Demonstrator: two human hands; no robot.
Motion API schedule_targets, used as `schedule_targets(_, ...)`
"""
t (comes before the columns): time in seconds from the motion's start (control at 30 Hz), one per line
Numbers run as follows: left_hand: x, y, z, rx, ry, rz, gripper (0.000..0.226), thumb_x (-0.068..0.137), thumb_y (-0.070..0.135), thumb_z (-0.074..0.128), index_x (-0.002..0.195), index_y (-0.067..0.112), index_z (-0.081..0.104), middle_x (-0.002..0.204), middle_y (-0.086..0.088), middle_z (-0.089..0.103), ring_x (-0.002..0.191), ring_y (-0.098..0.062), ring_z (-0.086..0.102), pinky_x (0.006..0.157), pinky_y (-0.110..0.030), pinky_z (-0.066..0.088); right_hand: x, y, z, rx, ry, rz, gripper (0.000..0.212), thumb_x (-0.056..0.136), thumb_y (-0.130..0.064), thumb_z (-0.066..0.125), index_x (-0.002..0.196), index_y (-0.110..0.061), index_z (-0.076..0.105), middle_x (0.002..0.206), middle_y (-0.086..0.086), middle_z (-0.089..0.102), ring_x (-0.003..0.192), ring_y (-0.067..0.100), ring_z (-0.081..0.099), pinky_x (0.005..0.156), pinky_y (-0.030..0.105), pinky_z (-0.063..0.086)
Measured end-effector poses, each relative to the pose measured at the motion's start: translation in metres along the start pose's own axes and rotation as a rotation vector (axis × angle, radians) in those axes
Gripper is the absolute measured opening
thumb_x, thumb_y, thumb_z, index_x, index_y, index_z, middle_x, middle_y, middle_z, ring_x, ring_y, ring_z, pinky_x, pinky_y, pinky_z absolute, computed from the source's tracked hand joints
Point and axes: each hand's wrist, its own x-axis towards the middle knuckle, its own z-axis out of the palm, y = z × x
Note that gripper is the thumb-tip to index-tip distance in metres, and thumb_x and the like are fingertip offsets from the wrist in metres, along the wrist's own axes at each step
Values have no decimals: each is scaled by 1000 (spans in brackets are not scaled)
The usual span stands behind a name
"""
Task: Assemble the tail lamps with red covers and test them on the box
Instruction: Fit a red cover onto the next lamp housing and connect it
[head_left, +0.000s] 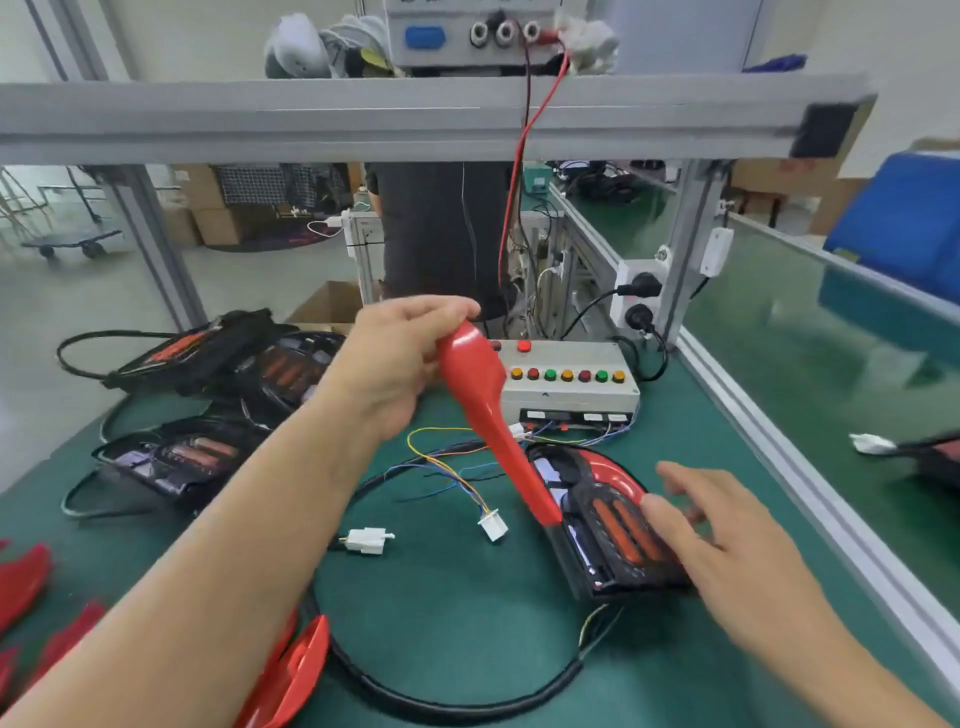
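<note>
My left hand (395, 358) grips the wide end of a glossy red cover (480, 410) and holds it tilted. The cover's narrow tip touches the left edge of a black tail lamp (608, 525) lying on the green mat. My right hand (717, 530) rests on the lamp's right side, fingers spread and straight. The lamp shows orange strips and a red curved rim. Its black cable (441, 696) loops across the mat. Behind stands the grey test box (571, 379) with coloured buttons, and loose white connectors (366, 539) lie in front of it.
Several more tail lamps (176, 462) lie at the left. Spare red covers (291, 670) sit at the lower left edge. An aluminium frame rail (810, 499) borders the mat on the right. A person in dark clothes (441, 228) stands behind the bench.
</note>
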Motion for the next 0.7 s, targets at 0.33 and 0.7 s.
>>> schedule_targets(0.33, 10, -50, 57, -244, -87, -415, 14, 92, 2, 51, 85, 2, 64, 73, -5, 57, 57, -12, 54, 52, -20, 49, -12, -34, -2, -254, 28, -411, 44, 85, -57, 55, 127, -45, 45, 97, -21, 63, 87, 5, 52, 65, 16, 41)
schedule_targets(0.7, 12, -69, 57, -75, -141, -416, 16, 94, 20, 53, 88, 9, 64, 75, -3, 61, 56, -11, 57, 51, -20, 49, -18, -35, -9, -596, 36, -375, 28, 92, -43, 48, 113, -32, 63, 72, -15, 61, 69, 11, 62, 50, 27, 39)
